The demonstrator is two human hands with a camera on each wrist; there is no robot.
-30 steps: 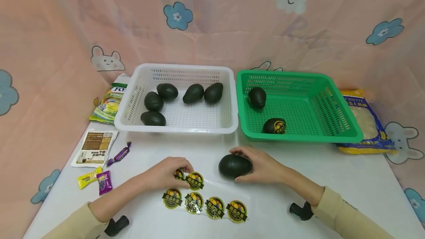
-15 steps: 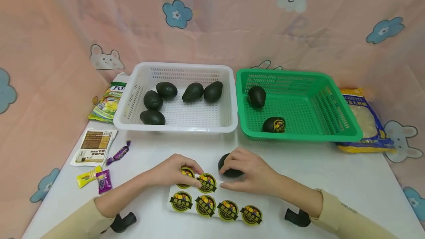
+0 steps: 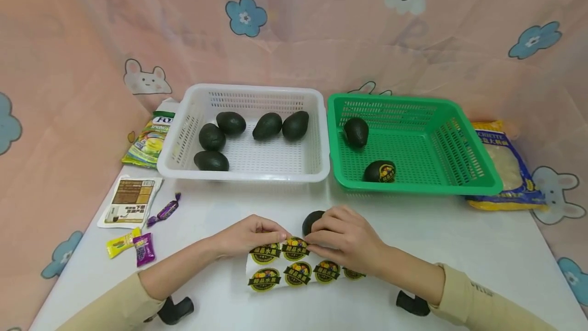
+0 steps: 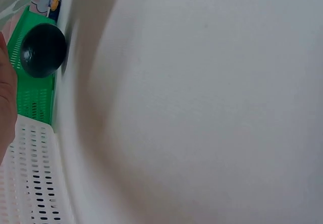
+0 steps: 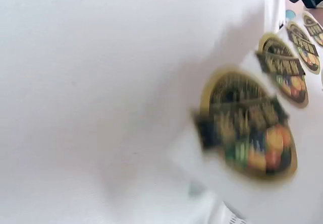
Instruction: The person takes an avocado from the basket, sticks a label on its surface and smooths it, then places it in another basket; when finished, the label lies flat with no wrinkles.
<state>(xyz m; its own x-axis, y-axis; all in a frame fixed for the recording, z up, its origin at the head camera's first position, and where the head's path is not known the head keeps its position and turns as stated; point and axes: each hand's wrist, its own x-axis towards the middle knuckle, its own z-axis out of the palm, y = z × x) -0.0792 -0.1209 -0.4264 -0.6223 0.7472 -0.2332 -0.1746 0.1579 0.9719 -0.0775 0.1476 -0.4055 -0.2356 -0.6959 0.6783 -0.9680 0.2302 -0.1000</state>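
A sheet of round black-and-gold fruit stickers [image 3: 281,265] is raised off the white table, its upper edge gripped by my left hand [image 3: 252,234]. My right hand [image 3: 349,241] has its curled fingertips on the edge of the top-row sticker [image 3: 295,249], and its back hides the sheet's right end. Behind the right fingers lies a dark green avocado [image 3: 312,222], partly covered. The left wrist view catches the left hand [image 4: 7,100] at its edge, with the avocado [image 4: 43,50] beyond. Stickers [image 5: 247,125] on the sheet look blurred in the right wrist view.
A white basket [image 3: 243,176] holds several avocados. Beside it, a green basket [image 3: 418,188] contains two, one with a sticker. Candies [image 3: 145,249] and a white pouch [image 3: 130,202] lie at left; bags stand by the baskets, including a blue-yellow one [image 3: 507,167].
My right hand has let go of the avocado and moved left to the sheet's top sticker. My left hand has shifted right and lifted the sheet, which now tilts up.
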